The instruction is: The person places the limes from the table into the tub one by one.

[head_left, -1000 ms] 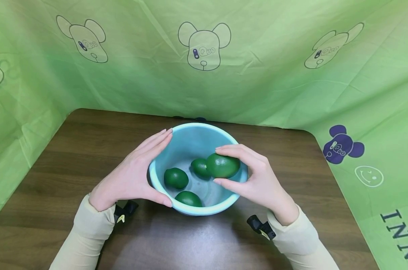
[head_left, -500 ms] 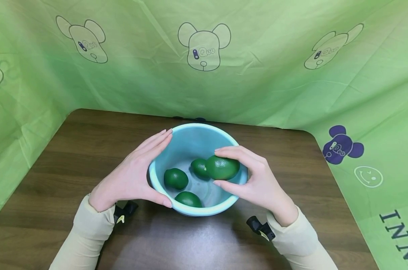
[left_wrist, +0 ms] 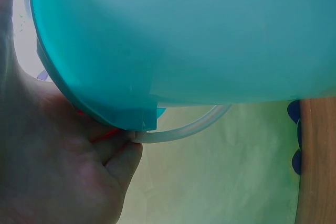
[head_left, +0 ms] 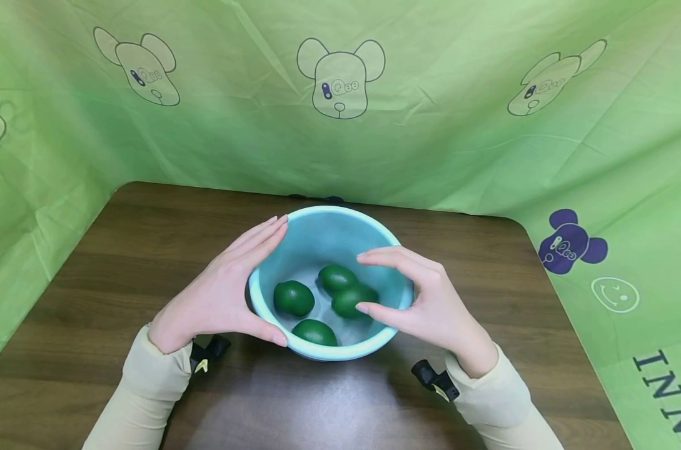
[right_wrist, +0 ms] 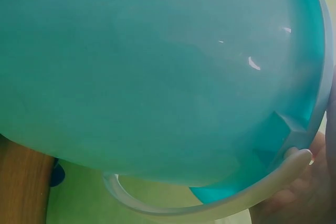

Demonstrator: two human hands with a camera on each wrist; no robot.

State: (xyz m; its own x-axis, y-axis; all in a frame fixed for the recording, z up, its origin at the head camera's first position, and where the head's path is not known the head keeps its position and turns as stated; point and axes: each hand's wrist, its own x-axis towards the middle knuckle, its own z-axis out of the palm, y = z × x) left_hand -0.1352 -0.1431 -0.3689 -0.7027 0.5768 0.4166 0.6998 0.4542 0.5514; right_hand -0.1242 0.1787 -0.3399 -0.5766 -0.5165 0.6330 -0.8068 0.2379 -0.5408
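A light blue bucket (head_left: 323,234) stands in the middle of the table. Several dark green limes lie on its bottom: one at the left (head_left: 294,297), one near the front wall (head_left: 314,332), and two at the centre touching each other, a rear lime (head_left: 334,277) and a front lime (head_left: 348,301). My left hand (head_left: 224,284) holds the bucket's left side, thumb on the front rim and fingers along the rear rim. Over the right rim reaches my right hand (head_left: 424,294), thumb and fingers apart with nothing between them. Its thumb tip overlaps the front lime in the head view.
The bucket has a pale handle (right_wrist: 226,211), seen low in the right wrist view. The table (head_left: 149,250) is brown wood. A green curtain (head_left: 441,150) hangs behind and at both sides. Small black wrist cameras sit at both cuffs.
My right hand has lowered slightly and let go of a lime, which has dropped to the bucket's bottom beside the rear one. My left hand has stayed on the bucket.
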